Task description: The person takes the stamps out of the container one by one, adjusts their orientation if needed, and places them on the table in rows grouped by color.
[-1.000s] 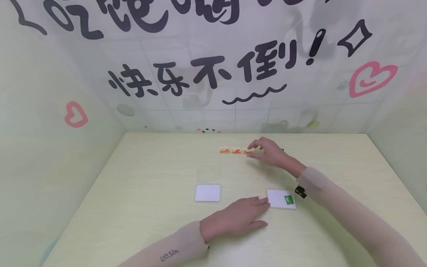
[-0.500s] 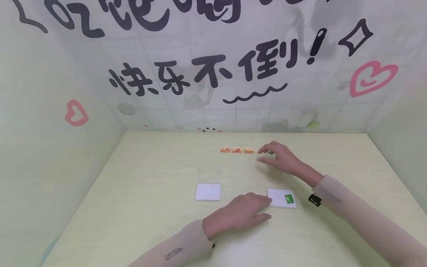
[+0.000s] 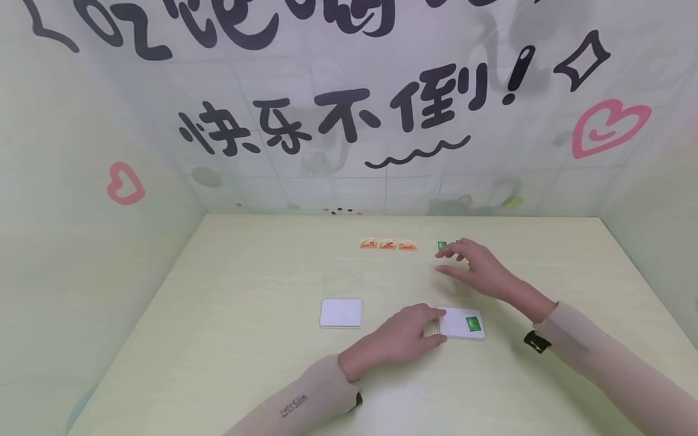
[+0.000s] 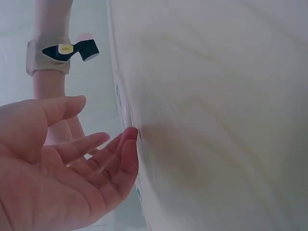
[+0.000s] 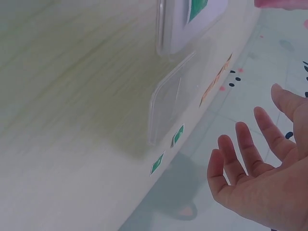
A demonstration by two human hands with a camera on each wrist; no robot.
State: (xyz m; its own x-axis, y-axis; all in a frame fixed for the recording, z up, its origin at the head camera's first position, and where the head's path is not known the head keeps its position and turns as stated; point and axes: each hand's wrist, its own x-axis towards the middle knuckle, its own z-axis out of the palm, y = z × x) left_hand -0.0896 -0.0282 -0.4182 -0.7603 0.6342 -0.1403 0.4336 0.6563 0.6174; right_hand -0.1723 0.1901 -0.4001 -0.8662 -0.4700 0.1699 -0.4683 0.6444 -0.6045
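A flat clear case with a white insert (image 3: pixel 454 313) lies right of the table's middle, with a small green stamp (image 3: pixel 473 323) on its right side. My left hand (image 3: pixel 400 333) is at this case's left edge, fingertips by the upper corner and thumb by the lower one. The left wrist view shows that thumb well apart from the fingers. Over the table behind the case hovers my right hand (image 3: pixel 482 269), holding nothing, its fingers spread and slightly bent. Just past its fingertips lies another green stamp (image 3: pixel 441 246). In the right wrist view two green stamps (image 5: pixel 178 135) lie beside a clear plastic lid (image 5: pixel 168 101).
Three orange stamps (image 3: pixel 388 244) lie in a row near the back of the table. A second white-filled case (image 3: pixel 340 312) sits left of middle, with a clear lid (image 3: pixel 342 283) behind it. A printed wall sheet (image 3: pixel 382 194) closes off the back edge.
My right hand has drawn back from the orange stamps, moving right and toward me, which uncovers them and a green stamp. My left hand has shifted slightly, its thumb now at the case's corner.
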